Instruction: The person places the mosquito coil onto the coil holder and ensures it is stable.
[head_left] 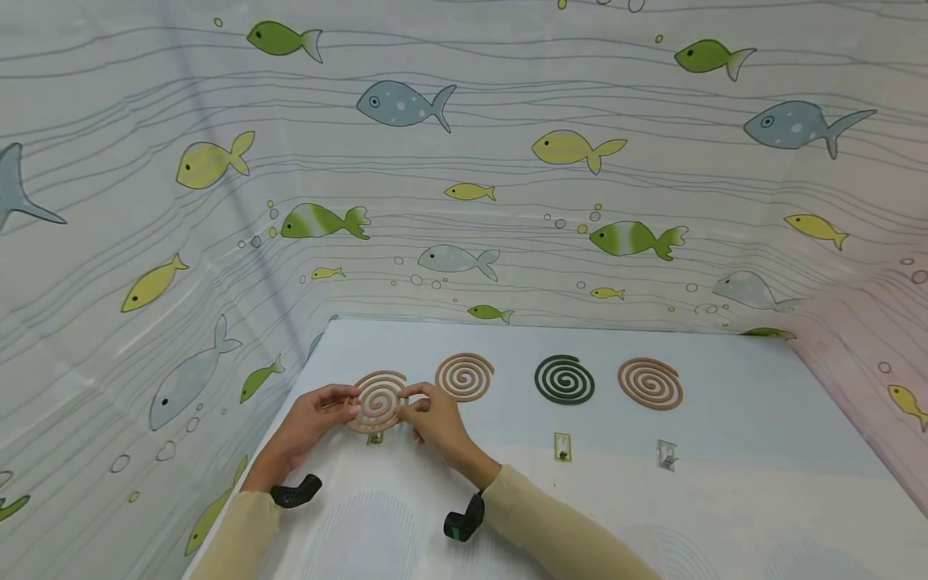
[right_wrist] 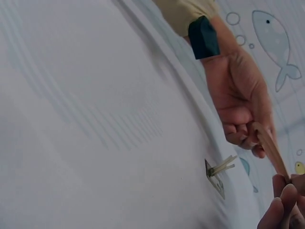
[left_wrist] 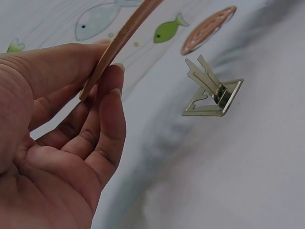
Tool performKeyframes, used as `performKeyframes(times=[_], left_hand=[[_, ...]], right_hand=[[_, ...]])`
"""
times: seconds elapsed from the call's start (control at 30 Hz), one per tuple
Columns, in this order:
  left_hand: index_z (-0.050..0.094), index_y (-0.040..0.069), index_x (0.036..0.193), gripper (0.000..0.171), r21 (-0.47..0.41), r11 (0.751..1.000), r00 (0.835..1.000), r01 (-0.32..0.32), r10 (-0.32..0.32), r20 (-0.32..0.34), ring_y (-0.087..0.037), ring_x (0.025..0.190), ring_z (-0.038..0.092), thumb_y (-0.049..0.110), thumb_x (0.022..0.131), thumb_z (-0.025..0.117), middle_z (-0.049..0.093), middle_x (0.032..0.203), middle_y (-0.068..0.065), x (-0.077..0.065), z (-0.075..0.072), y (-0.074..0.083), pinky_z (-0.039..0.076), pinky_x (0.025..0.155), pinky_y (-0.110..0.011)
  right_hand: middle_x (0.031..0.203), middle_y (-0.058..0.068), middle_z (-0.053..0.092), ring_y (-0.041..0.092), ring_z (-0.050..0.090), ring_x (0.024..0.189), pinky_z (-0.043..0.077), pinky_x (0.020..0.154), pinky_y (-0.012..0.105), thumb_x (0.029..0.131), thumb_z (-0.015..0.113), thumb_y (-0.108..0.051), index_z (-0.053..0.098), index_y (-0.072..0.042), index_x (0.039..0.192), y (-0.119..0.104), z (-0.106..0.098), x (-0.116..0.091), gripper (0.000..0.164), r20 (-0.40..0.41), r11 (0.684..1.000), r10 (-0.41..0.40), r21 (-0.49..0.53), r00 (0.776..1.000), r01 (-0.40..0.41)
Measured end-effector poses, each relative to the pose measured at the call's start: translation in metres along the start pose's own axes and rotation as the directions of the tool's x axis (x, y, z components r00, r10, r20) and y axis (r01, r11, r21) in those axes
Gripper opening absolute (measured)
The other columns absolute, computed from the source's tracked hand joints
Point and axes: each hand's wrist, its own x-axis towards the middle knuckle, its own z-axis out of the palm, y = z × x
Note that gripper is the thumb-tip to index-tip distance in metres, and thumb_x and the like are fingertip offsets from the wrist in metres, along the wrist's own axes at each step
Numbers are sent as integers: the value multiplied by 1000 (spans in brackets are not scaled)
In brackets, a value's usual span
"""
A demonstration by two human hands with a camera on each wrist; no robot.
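Observation:
A brown mosquito coil (head_left: 379, 402) is held between my two hands above the left part of the table. By its left edge, my left hand (head_left: 316, 416) pinches it between thumb and fingers; the left wrist view shows the coil (left_wrist: 119, 40) edge-on in that grip. On the opposite edge, my right hand (head_left: 435, 422) pinches it too. Just under the coil is a small metal coil stand (left_wrist: 214, 98) with raised prongs. Seen from the right wrist, the stand (right_wrist: 217, 176) lies near the table edge, apart from the coil.
Behind lie another brown coil (head_left: 464, 377), a dark green coil (head_left: 564, 379) and a third brown coil (head_left: 650, 383) in a row. Two more metal stands, one gold-toned (head_left: 562, 447) and one silver (head_left: 667, 454), sit nearer on the white table (head_left: 761, 419). Fish-printed sheeting (head_left: 507, 161) surrounds it.

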Motion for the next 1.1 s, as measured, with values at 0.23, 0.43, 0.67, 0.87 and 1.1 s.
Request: performKeyframes(times=[0.23,0.43,0.67,0.87,1.1], left_hand=[[57,-14,132,41,-50,999,1000,-12,12,-3,-8,100,66,4,98,70,71,110,-1,-1,-4,-5,55,82,-23],[54,-18,134,42,-92,996,1000,-1,3,30,-8,103,66,3,100,67,71,112,2,-2,-6,-4,55,84,-23],[51,-21,135,42,-131,991,996,-13,24,80,-7,104,66,-1,100,64,72,113,3,-6,-7,-2,55,84,-23],[51,-20,135,41,-111,994,996,-18,28,86,-7,107,66,-1,100,63,72,116,2,-7,-8,-4,54,87,-23],[59,-5,138,45,-7,999,995,53,-52,82,-11,106,66,10,97,72,64,132,-6,-7,-5,-3,56,85,-28]], right_hand=[[86,13,77,12,52,47,44,47,27,96,73,-17,68,-11,122,-5,5,-6,27,40,999,33,6,999,-34],[86,15,77,12,52,48,45,47,27,97,71,-15,67,-11,124,-5,8,-9,27,66,1000,22,-6,998,-22],[85,15,69,9,51,47,48,45,29,96,71,-12,69,-8,119,-3,11,-14,24,55,999,5,-40,998,-2],[80,10,67,9,51,48,47,46,27,96,72,-12,70,-7,118,-3,13,-15,23,44,999,14,-43,999,-13],[74,15,66,9,46,45,42,45,27,95,72,-8,70,-7,115,0,15,-18,21,42,999,9,-31,999,-8]])
